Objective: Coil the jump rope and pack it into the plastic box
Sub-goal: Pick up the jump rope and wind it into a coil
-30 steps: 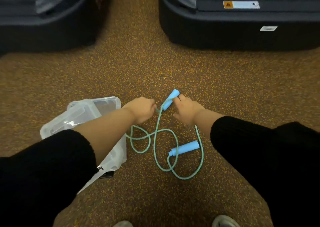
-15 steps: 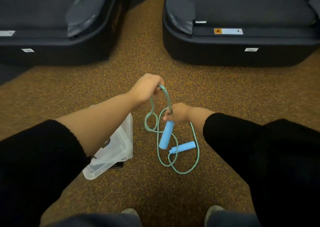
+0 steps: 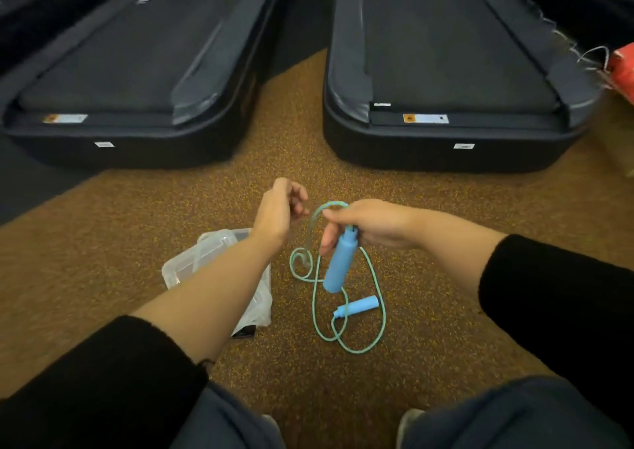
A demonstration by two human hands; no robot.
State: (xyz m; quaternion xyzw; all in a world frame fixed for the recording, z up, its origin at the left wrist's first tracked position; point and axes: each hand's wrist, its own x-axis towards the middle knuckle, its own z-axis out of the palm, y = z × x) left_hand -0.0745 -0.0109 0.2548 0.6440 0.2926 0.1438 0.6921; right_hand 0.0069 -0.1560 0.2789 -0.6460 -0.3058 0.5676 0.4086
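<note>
My right hand (image 3: 368, 224) grips the top of one blue jump rope handle (image 3: 338, 266), which hangs downward, and pinches a small loop of the green cord (image 3: 314, 297) above it. My left hand (image 3: 279, 208) is just left of that loop, fingers loosely curled, holding nothing. The cord trails down in loose curls onto the floor, where the second blue handle (image 3: 358, 305) lies. The clear plastic box (image 3: 192, 263) sits on the floor under my left forearm, partly hidden by it.
Two dark treadmill ends (image 3: 137, 81) (image 3: 446, 81) stand ahead with a strip of speckled brown floor (image 3: 291, 112) between them. A red object (image 3: 622, 67) is at the far right edge. My knees and shoe tips fill the bottom.
My left hand let go of the cord loop and opened beside it. My right hand rose with the handle and now also holds the loop. The view lifted upward.
</note>
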